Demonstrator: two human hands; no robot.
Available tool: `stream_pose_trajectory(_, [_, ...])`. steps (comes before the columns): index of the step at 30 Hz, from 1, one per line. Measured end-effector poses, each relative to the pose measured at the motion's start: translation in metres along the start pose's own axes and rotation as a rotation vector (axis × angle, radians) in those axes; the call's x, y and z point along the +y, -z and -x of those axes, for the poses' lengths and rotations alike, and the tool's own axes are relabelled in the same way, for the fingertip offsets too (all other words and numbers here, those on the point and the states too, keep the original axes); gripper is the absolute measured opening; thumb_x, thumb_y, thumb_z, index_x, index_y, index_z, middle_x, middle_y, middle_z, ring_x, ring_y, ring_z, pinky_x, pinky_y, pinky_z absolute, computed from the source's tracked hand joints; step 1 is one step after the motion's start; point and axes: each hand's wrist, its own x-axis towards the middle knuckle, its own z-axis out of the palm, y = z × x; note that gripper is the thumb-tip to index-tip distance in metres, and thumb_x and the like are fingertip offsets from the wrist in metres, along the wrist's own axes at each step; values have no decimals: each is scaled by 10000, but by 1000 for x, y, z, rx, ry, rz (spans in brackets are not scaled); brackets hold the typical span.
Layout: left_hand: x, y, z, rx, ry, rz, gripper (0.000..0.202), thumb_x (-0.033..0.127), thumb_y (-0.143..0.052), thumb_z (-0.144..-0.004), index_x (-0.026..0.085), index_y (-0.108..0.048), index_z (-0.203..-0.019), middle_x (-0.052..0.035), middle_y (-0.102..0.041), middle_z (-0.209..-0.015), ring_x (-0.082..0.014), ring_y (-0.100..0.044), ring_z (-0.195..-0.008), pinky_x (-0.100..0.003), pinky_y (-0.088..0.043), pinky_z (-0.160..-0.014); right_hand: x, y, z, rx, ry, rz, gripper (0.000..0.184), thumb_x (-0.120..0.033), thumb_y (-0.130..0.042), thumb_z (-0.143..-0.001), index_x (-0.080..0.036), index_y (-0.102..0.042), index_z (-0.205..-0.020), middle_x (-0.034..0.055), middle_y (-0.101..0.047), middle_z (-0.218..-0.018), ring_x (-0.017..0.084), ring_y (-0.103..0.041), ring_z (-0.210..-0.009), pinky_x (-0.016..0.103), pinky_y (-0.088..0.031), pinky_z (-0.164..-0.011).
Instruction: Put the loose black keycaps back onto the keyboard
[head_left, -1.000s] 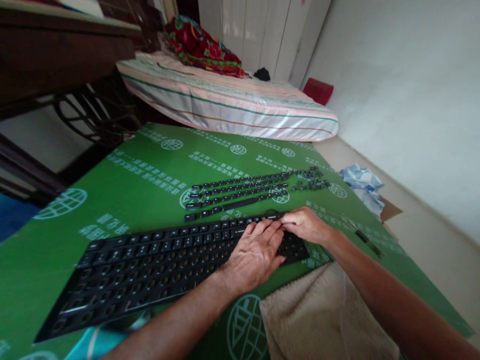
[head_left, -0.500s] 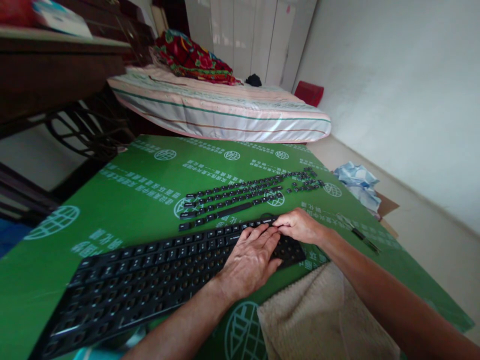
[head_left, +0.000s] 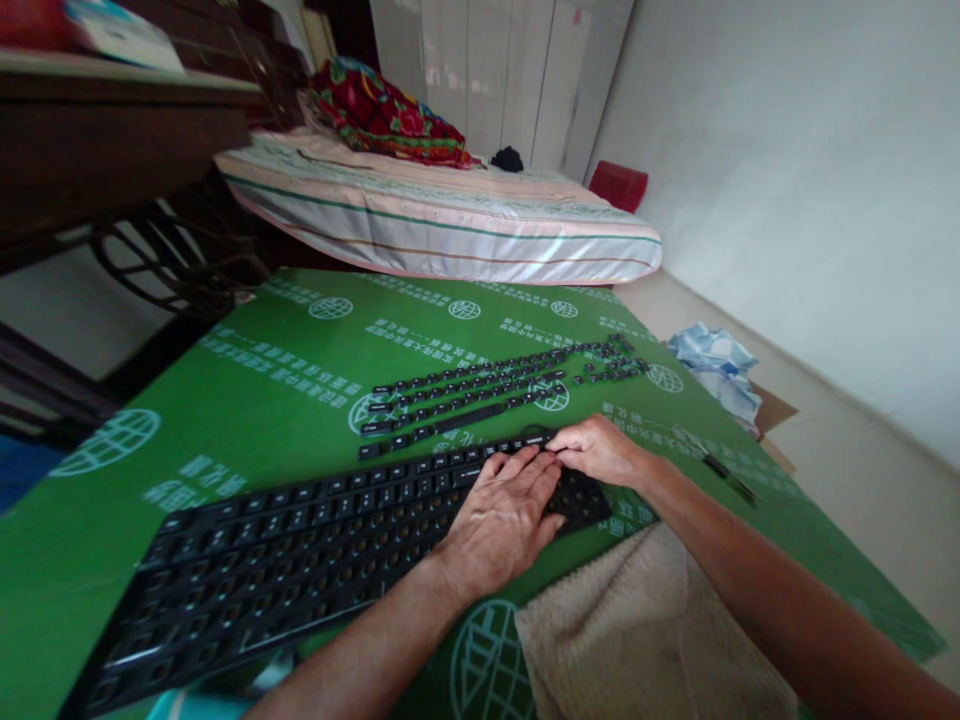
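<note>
A black keyboard (head_left: pixel 300 545) lies slantwise across the green surface. Keycaps sit in its far rows, while the nearer rows show bare sockets. My left hand (head_left: pixel 506 510) rests palm down over its right part, fingers stretched forward and thumb apart. Close beside those fingertips, my right hand (head_left: pixel 600 450) is closed in a pinch at the keyboard's far right edge. Whatever lies between the right fingertips is hidden. Beyond the keyboard, loose black keycaps (head_left: pixel 469 418) are laid out in several rows, with a smaller cluster (head_left: pixel 611 365) at their right end.
A brown cloth (head_left: pixel 637 620) lies below my right forearm. Thin dark-handled tools (head_left: pixel 727 475) rest on the green tabletop (head_left: pixel 247 400) at right. Past the far edge stands a bed (head_left: pixel 450 225); crumpled blue-white fabric (head_left: pixel 712 360) is on the floor.
</note>
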Motion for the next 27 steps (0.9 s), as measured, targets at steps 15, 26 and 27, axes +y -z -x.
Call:
stream_pose_trajectory(15, [1,1,1,-1,-17,-17,471,392,-492,-912,160,-475,-1321,-87,-486,-1403,-256,-303,-1376,-513,-264,-1097,1,1,1,-10,-5,-36,168,-162,-609,-782,-223,-758,-831,-26,-703,-668,101,-587,-585,194,-375,-553])
stream_pose_trajectory(26, [2,-1,1,23,-31,-50,450,385,-503,-911,156,-496,-1298,-87,-485,-1403,-265,-302,-1376,-519,-271,-1094,3,-9,13,157,14,-112,207,-174,-635,-771,-208,-739,-946,34,-743,-863,144,-663,-726,239,-492,-674])
stream_pose_trajectory(27, [2,-1,2,30,-39,-54,439,380,-498,-915,156,-501,-1293,-89,-487,-1401,-265,-308,-1373,-520,-267,-1095,4,-12,16,208,-20,-173,216,-191,-639,-766,-200,-734,-960,38,-743,-858,144,-663,-704,243,-505,-659])
